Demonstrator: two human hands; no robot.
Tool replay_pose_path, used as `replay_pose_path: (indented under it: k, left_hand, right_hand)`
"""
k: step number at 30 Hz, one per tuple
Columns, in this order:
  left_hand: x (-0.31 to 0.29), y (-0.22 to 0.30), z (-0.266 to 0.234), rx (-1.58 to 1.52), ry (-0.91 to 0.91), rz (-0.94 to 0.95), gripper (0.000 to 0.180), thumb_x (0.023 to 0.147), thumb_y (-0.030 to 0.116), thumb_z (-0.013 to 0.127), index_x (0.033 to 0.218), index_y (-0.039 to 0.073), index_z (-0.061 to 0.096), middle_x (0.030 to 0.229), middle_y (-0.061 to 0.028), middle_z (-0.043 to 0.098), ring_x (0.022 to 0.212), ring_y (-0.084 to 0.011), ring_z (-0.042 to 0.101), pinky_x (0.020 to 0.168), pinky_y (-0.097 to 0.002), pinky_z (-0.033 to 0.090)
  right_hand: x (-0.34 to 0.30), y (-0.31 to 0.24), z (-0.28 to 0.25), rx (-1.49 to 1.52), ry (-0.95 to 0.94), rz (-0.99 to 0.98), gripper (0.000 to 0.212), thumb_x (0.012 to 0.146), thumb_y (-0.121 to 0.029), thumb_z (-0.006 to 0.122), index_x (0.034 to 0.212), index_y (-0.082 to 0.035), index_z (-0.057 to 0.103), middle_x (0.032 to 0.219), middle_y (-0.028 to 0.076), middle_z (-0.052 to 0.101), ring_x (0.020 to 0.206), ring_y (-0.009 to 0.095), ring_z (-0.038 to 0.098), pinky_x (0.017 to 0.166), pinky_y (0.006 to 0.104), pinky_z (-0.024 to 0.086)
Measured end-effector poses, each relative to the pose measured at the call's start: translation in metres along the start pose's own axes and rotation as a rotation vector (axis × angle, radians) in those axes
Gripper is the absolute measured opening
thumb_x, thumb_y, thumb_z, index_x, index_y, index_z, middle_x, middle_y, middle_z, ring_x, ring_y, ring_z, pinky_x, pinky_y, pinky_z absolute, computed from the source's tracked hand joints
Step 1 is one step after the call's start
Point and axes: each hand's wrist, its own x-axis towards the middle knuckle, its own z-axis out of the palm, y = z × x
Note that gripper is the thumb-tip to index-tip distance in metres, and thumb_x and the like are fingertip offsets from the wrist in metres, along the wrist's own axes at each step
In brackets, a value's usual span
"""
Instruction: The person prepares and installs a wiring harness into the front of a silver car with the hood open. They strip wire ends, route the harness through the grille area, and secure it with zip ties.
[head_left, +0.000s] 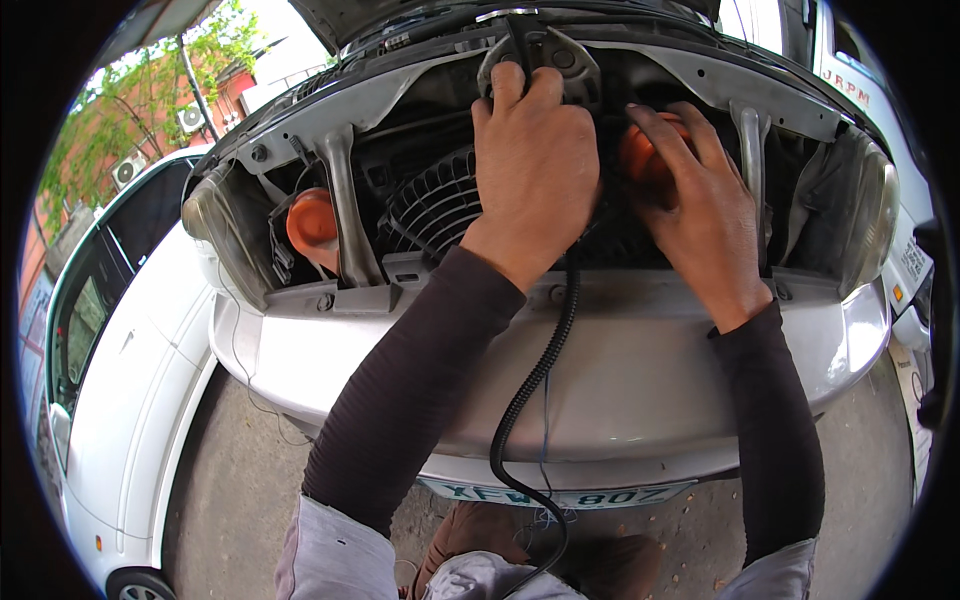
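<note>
My left hand (535, 165) is closed at the centre of the car's front frame, by the hood latch plate (575, 62). A black cable (518, 42) runs between its fingertips; what lies under the palm is hidden. Below that hand a black corrugated wire tube (545, 365) hangs over the silver bumper (640, 370). My right hand (695, 190) curls its fingers round an orange round horn (648, 150) right of the latch. Another orange horn (312, 222) sits at the left, beside a metal upright and apart from both hands.
A fan grille (440, 200) lies behind my left wrist. Headlights (868, 225) flank the opening, with the raised hood above. A thin loose wire (240, 350) droops at the left. A white car (135, 350) stands close on the left; another white vehicle (850, 80) is at right.
</note>
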Motion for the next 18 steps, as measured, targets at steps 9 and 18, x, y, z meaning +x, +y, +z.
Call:
replay_pose_path:
  k: [9, 18]
  left_hand:
    - [-0.002, 0.003, 0.006, -0.055, 0.027, -0.062, 0.011, 0.066, 0.011, 0.082, 0.072, 0.004, 0.077, 0.098, -0.0115, 0.063, 0.110, -0.0354, 0.052, 0.084, -0.0502, 0.046]
    - [-0.001, 0.012, 0.010, -0.035, 0.076, -0.119, 0.007, 0.071, 0.013, 0.079, 0.073, 0.006, 0.079, 0.096, -0.0096, 0.068, 0.113, -0.0348, 0.053, 0.092, -0.0489, 0.043]
  right_hand:
    - [0.001, 0.002, 0.001, -0.027, 0.002, -0.002, 0.074, 0.077, -0.007, 0.085, 0.145, -0.023, 0.062, 0.148, 0.015, 0.057, 0.122, 0.038, 0.067, 0.100, 0.0439, 0.059]
    - [0.001, 0.001, 0.003, -0.013, 0.041, -0.015, 0.070, 0.078, -0.008, 0.085, 0.143, -0.022, 0.064, 0.145, 0.016, 0.059, 0.120, 0.038, 0.069, 0.100, 0.0441, 0.059]
